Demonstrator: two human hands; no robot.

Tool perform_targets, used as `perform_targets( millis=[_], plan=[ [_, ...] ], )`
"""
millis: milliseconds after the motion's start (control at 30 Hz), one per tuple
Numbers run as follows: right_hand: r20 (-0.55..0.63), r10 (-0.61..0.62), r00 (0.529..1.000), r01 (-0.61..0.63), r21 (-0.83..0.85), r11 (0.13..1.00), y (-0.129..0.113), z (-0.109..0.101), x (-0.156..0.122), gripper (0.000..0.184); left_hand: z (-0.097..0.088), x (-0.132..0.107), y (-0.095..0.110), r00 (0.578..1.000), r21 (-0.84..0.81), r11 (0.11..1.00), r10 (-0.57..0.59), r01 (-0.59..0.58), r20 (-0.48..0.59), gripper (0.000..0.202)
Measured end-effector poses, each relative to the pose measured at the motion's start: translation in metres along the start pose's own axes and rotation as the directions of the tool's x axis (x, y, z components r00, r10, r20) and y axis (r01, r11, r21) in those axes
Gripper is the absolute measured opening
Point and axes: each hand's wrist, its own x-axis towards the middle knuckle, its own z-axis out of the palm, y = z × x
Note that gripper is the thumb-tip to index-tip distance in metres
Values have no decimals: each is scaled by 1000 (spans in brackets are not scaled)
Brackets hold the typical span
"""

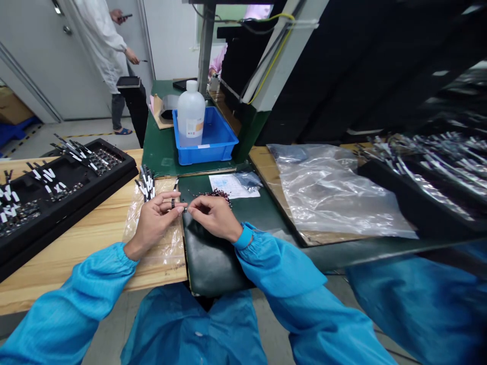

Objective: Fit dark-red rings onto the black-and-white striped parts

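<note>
Two bare hands meet over the seam between a wooden tabletop [95,208] and a green work surface [213,263]. The left hand [154,223] pinches a small dark part [185,209] between thumb and fingers; the right hand [216,215], its thumb and forefinger drawn together, is right at the part's other side, though whether it grips the part cannot be told. Above the left fingers, near a clear bag [167,248], stand black-and-white strips [146,185].

On the bottle [195,126] is a white-and-orange label with coloured dots, its writing too small to read. The blue bin [205,154] holding it bears a little white tag, also illegible, as is the print on the paper sheet [228,188] beyond the right hand.

Dark red bits [220,194] lie heaped just behind that hand. Green surface extends from the right wrist to the board under a large plastic bag [335,187]. On the left, a black tray [64,203] stands well apart from the left hand; the green surface's front edge lies near the person's lap.
</note>
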Motion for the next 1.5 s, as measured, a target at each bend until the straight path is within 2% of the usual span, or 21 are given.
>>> perform_targets(
  millis=[200, 367, 467, 533, 567, 633, 700, 733, 800, 900, 1000, 1167, 1500],
  plan=[
    [15, 28, 999, -29, 53, 998, 2, 0, 0, 19, -1, 0, -2, 1000, 9, 1000, 6, -6, 4, 58],
    [46, 67, 997, -72, 98, 993, 1, -2, 1, 22, 3, -5, -2, 994, 52, 993, 105, -106, 24, 59],
    [82, 90, 993, -102, 160, 982, -1, -3, 1, 22, 6, -6, -1, 988, 23, 987, 157, -157, 11, 75],
    [88, 105, 991, -121, 207, 971, -3, -5, 1, 22, 7, -5, 1, 979, -8, 980, 197, -198, -59, 85],
    [82, 112, 990, -128, 225, 966, -3, -6, 2, 23, 6, -4, 2, 973, -20, 978, 207, -210, -101, 84],
    [62, 118, 991, -130, 253, 959, -4, -7, 2, 24, 3, -1, 4, 977, -43, 983, 174, -180, -123, 60],
    [53, 115, 992, -125, 259, 958, -3, -8, 2, 25, 1, 0, 7, 996, -30, 995, 90, -90, -19, 33],
    [61, 111, 992, -123, 254, 959, -3, -8, 2, 25, 0, 0, 9, 998, -9, 999, 54, -54, 43, 30],
    [96, 100, 990, -121, 235, 964, -4, -8, 1, 25, -1, -2, 11, 993, 26, 999, 43, -46, 108, 32],
    [146, 80, 986, -110, 213, 971, -5, -8, 1, 26, 0, -5, 9, 987, 44, 987, 149, -152, 68, 35],
    [137, 63, 989, -89, 196, 977, -6, -9, 1, 27, 0, -6, 4, 977, 139, 968, 199, -208, 72, 25],
    [102, 19, 995, -32, 132, 991, -3, -10, 1, 24, 1, -6, 2, 984, 227, 958, 167, -176, 59, 21],
    [29, -75, 997, 76, -25, 997, 2, -6, 1, 17, 4, -5, 4, 999, 77, 996, 51, -51, 3, 23]
  ],
)
